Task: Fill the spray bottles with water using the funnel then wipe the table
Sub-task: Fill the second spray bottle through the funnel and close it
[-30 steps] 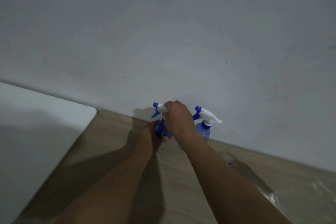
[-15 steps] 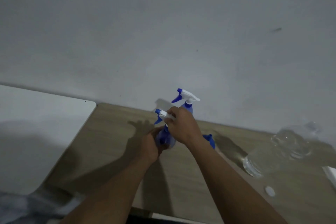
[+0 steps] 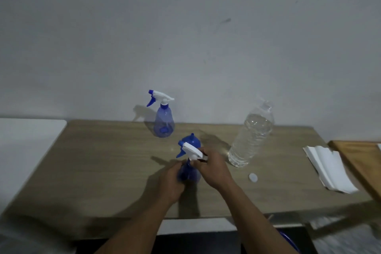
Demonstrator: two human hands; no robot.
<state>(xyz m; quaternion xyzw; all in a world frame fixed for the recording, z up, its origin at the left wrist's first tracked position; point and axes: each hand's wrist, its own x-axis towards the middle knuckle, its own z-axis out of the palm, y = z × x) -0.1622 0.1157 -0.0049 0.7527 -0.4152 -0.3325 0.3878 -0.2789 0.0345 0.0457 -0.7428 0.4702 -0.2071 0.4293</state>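
At the wooden counter's (image 3: pixel 103 171) middle, the left hand (image 3: pixel 171 183) wraps its fingers round the translucent blue plastic spray bottle (image 3: pixel 188 173) while the right hand (image 3: pixel 214 169) pinches its white trigger head (image 3: pixel 192 149), probably unscrewing it, and the blue plastic funnel (image 3: pixel 192 140) just behind would go in next.

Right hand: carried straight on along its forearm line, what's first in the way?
The right hand grips the white trigger head of the near blue spray bottle. Past that, the blue plastic funnel looks first in line, though depth is unclear.
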